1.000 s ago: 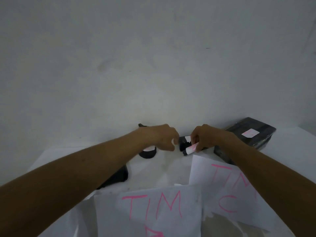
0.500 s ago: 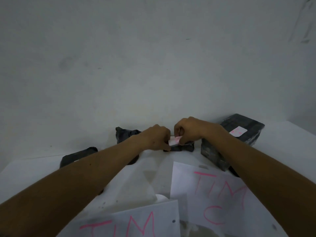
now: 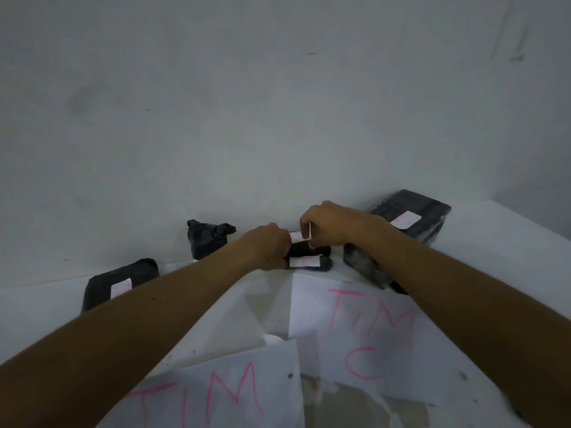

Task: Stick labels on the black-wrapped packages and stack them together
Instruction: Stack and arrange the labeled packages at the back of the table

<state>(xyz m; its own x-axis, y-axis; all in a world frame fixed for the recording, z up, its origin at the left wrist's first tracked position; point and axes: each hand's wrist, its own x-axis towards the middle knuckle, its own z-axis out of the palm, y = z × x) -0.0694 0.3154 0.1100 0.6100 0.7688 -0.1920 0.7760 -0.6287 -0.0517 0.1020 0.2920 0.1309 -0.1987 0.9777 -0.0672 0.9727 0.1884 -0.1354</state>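
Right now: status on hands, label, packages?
Left hand and right hand both pinching a white label above the small black package. Labelled large stack at right. Nothing blocking.

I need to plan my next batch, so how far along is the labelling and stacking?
Done: the big package, the flat one and the small package carry labels. In hand: both hands hold a label over another small package. Left: the bundle shows none, and most packages lie apart.
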